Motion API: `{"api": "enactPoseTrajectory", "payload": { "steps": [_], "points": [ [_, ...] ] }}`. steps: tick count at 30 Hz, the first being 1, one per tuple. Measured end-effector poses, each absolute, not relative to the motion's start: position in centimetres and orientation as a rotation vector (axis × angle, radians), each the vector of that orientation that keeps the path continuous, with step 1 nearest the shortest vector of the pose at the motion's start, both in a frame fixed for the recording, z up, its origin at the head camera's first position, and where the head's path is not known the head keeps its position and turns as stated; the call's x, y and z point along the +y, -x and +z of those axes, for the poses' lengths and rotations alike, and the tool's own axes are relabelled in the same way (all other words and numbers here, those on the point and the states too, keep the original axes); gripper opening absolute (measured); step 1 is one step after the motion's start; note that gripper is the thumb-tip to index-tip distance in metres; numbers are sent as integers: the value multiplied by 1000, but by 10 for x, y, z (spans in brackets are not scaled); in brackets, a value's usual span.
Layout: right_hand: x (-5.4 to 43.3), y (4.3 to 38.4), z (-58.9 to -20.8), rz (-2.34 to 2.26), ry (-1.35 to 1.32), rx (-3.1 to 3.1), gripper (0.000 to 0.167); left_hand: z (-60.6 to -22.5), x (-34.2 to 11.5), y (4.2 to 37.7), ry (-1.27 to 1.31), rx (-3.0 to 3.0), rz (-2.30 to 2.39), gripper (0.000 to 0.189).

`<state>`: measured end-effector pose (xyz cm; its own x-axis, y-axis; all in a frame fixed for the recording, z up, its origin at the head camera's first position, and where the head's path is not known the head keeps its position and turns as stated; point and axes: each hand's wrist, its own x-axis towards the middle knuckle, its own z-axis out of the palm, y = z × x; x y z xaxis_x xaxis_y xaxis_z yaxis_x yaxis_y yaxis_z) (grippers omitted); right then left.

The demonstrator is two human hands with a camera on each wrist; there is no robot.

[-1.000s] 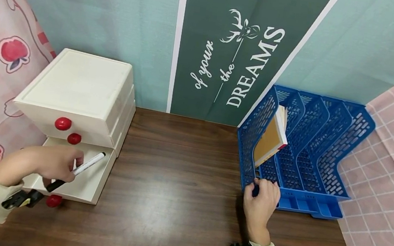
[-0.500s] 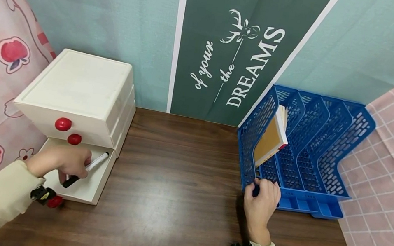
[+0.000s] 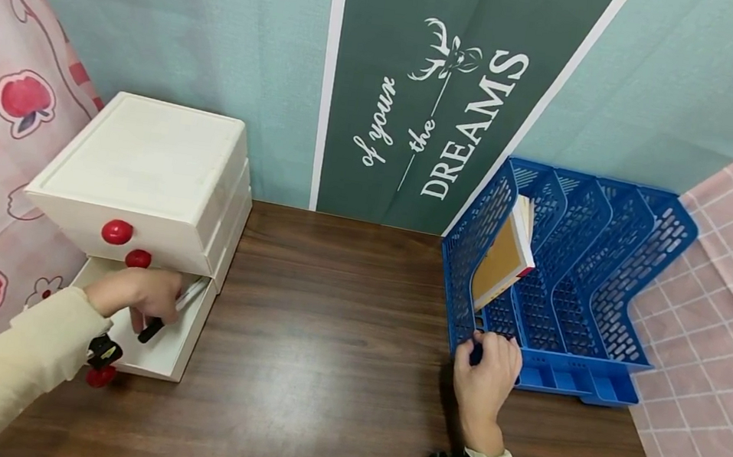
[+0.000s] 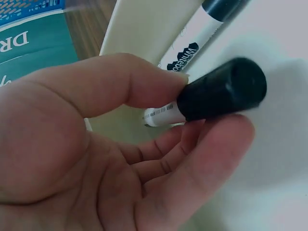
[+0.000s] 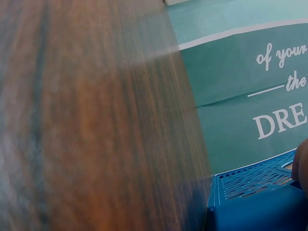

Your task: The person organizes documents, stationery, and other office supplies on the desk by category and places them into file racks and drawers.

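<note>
In the head view my left hand (image 3: 152, 294) is down inside the pulled-out drawer (image 3: 172, 357) of a white drawer unit. Thumb and fingers pinch a whiteboard marker (image 4: 224, 91), its black cap towards the wrist camera and its white barrel slanting away. Beyond it, a second marker (image 4: 192, 43) with a black cap and "Whitebo" lettering shows by the drawer wall; the thumb hides part of it. My right hand (image 3: 488, 372) grips the front left corner of a blue mesh file rack (image 3: 586, 358). Only a sliver of that hand enters the right wrist view.
Above the drawer stands the rest of the white drawer unit (image 3: 147, 153), with red round knobs. A yellow-covered book (image 3: 505, 258) leans in the rack's leftmost slot. Brown wooden tabletop (image 3: 323, 346) stretches between unit and rack. Patterned cloths hang at back and sides.
My left hand has moved right and deeper into the drawer, carrying the marker towards its back right corner. The right hand and rack have stayed put.
</note>
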<state>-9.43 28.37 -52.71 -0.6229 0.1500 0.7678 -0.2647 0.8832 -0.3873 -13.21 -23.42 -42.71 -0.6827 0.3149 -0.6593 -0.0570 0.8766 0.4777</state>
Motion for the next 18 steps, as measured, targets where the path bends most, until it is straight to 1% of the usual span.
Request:
{"api": "enactPoseTrajectory", "payload": {
  "steps": [12, 18],
  "points": [
    [283, 95, -528, 589, -87, -2162, 5, -435, -222, 138, -236, 2281, 482, 11],
    [284, 94, -527, 594, -86, -2155, 7, -439, -216, 138, -249, 2301, 413, 16]
  ]
}}
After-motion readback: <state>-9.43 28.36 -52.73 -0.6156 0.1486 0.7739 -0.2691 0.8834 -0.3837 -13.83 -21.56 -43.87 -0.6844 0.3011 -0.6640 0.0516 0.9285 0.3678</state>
